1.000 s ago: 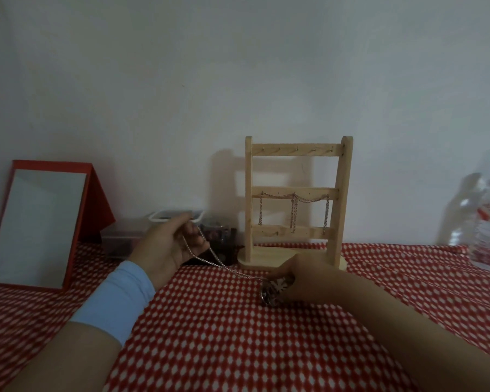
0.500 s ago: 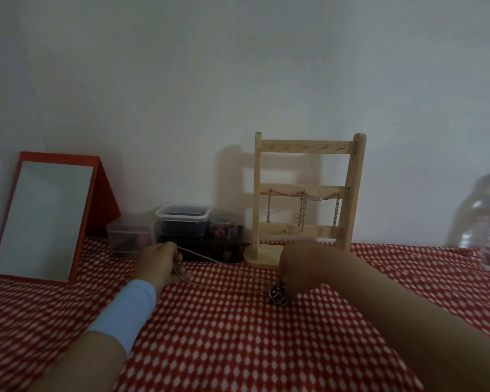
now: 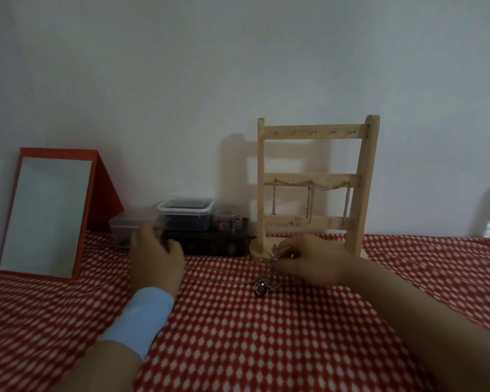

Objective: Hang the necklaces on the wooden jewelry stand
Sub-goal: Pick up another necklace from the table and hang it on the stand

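Right hand pinching thin silver chain necklace; left hand's grip unclear. Lifting slowly, untangling before reaching light wooden ladder-shaped jewelry stand hooks.

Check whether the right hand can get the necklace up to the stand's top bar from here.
Probably yes: the right hand pinches the necklace directly before the stand, and the top bar's hooks look empty.
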`<move>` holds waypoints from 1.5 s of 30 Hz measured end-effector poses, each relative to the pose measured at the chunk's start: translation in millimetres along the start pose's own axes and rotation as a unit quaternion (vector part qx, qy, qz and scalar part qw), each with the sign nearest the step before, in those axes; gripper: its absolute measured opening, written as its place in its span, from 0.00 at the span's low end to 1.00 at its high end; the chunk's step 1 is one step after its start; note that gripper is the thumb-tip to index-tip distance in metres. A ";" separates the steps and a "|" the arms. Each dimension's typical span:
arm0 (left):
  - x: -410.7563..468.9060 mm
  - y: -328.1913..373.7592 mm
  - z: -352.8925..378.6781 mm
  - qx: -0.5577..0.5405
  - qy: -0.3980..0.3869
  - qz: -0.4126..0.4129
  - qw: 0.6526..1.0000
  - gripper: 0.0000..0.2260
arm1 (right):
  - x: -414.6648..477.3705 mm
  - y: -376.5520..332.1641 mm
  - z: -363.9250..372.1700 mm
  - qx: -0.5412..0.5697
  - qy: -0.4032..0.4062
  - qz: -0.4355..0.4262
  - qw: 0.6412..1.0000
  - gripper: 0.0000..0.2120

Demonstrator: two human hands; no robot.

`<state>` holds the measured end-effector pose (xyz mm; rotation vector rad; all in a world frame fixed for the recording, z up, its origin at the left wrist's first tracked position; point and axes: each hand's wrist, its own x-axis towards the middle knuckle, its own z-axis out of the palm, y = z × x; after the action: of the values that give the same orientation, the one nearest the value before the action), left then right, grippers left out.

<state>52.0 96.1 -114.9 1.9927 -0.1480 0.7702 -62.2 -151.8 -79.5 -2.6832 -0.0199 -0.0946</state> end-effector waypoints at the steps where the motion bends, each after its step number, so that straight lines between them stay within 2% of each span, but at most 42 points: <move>1: -2.5 6.7 0.7 -0.001 0.003 0.051 0.999 0.10 | -0.9 -2.0 -1.4 0.043 -0.009 -0.005 0.999 0.05; 2: -4.5 15.4 0.8 -0.027 -0.020 0.102 0.994 0.11 | -1.7 -4.0 -2.4 0.079 -0.016 -0.011 0.997 0.04; 3: -7.3 26.4 0.6 -0.068 -0.075 0.135 0.986 0.11 | -2.5 -5.2 -2.0 0.110 -0.021 -0.017 0.994 0.04; 6: -20.7 58.8 1.5 -0.140 -0.326 0.150 0.923 0.09 | -3.8 -8.5 0.0 0.173 -0.012 -0.027 0.985 0.06; 7: -25.2 63.5 4.7 -0.136 -0.370 0.153 0.906 0.10 | -4.0 -8.7 0.8 0.187 -0.009 -0.032 0.982 0.06; 8: -28.8 65.1 9.5 -0.125 -0.388 0.159 0.899 0.11 | -4.5 -8.8 0.8 0.199 -0.007 -0.035 0.979 0.06; 13: -26.3 66.1 12.0 -0.108 -0.375 0.146 0.909 0.06 | -5.8 -9.1 2.1 0.265 -0.010 -0.026 0.964 0.06; 17: -20.5 67.6 2.5 -0.067 -0.432 0.159 0.885 0.07 | -5.0 -8.1 6.4 0.306 -0.038 -0.031 0.951 0.09; 20: -13.4 69.0 -4.0 -0.005 -0.488 0.182 0.854 0.07 | -8.2 -4.1 3.9 0.377 -0.078 -0.037 0.922 0.10; 22: -11.1 67.3 -4.6 0.012 -0.515 0.175 0.839 0.06 | -9.7 -1.1 2.6 0.397 -0.067 -0.043 0.915 0.10; 25: -12.9 65.6 -0.3 0.010 -0.491 0.142 0.859 0.06 | -10.0 -0.8 0.2 0.375 -0.059 -0.055 0.924 0.11; 28: -14.1 61.7 5.6 -0.002 -0.443 0.097 0.891 0.09 | -12.6 -2.0 -3.9 0.282 -0.081 -0.059 0.954 0.14; 31: -12.3 57.6 8.1 -0.103 -0.392 -0.009 0.914 0.10 | -13.3 -1.3 -3.0 0.222 -0.081 -0.052 0.970 0.18; 34: -8.8 59.7 6.8 -0.227 -0.361 -0.120 0.897 0.09 | -10.5 1.0 -1.3 0.176 -0.058 -0.046 0.982 0.20; 37: -4.6 59.6 4.6 -0.295 -0.326 -0.184 0.879 0.09 | -7.4 3.6 -3.0 0.142 -0.052 -0.022 0.988 0.21; 40: -0.5 52.3 2.6 -0.325 -0.285 -0.214 0.876 0.09 | -4.9 7.5 -1.6 0.131 -0.015 0.025 0.991 0.24; 43: 5.4 45.3 1.1 -0.324 -0.268 -0.223 0.879 0.08 | -1.4 12.8 0.7 0.102 0.032 0.043 0.993 0.16; 45: 10.4 38.7 1.6 -0.248 -0.260 -0.179 0.916 0.07 | 1.1 11.8 3.1 0.089 0.060 0.038 0.993 0.08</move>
<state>45.4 76.3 -80.6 1.6193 -0.2531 -0.0544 -60.6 -161.0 -87.4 -2.4917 0.1061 -0.2183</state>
